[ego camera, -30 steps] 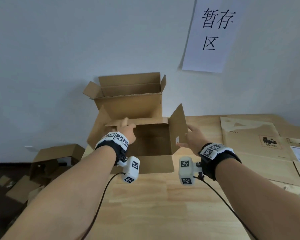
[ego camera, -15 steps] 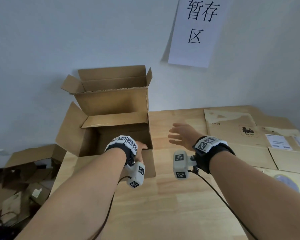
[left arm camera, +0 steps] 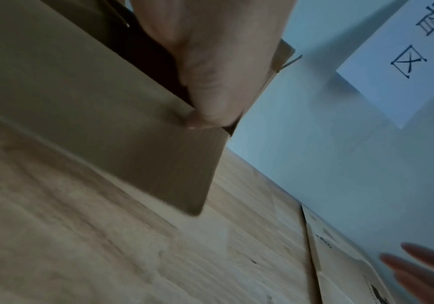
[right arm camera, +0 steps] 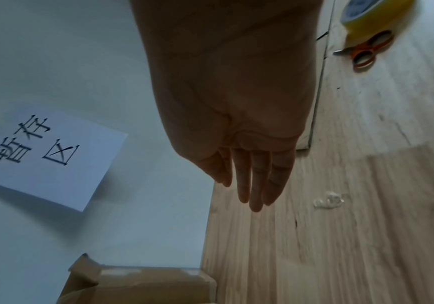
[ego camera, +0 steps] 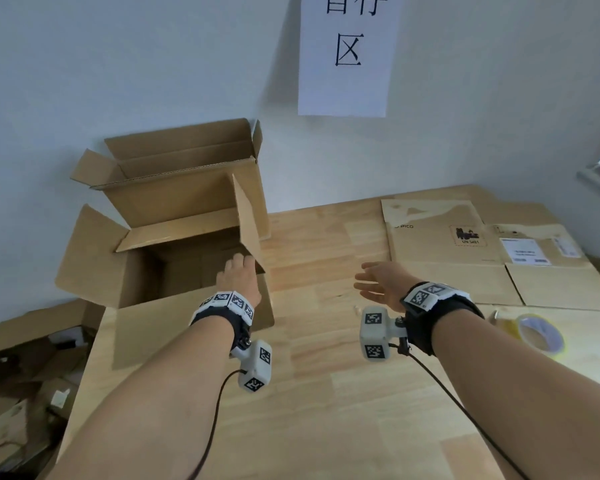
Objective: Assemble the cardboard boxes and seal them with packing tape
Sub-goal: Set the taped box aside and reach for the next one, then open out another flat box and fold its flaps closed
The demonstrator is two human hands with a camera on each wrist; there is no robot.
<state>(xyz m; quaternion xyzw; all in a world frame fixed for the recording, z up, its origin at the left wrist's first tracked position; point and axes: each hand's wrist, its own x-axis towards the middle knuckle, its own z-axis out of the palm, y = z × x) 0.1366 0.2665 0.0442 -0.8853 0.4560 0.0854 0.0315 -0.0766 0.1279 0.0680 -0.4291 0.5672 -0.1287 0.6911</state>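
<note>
An open brown cardboard box stands at the left end of the wooden table, all its top flaps spread. My left hand grips the box at its near right corner. In the left wrist view the thumb presses the outside of the cardboard while the fingers reach inside, hidden. My right hand hovers over bare table to the right of the box, fingers straight and holding nothing, palm facing the box. A roll of clear packing tape with a yellow core lies at the right.
A second open box stands behind the first, against the wall. Flattened cardboard sheets cover the table's far right. Orange-handled scissors lie by the tape. Cardboard scraps lie on the floor left of the table.
My right hand let go of the box's right flap and drew away to the right. My left hand moved from the far flap to the near right corner.
</note>
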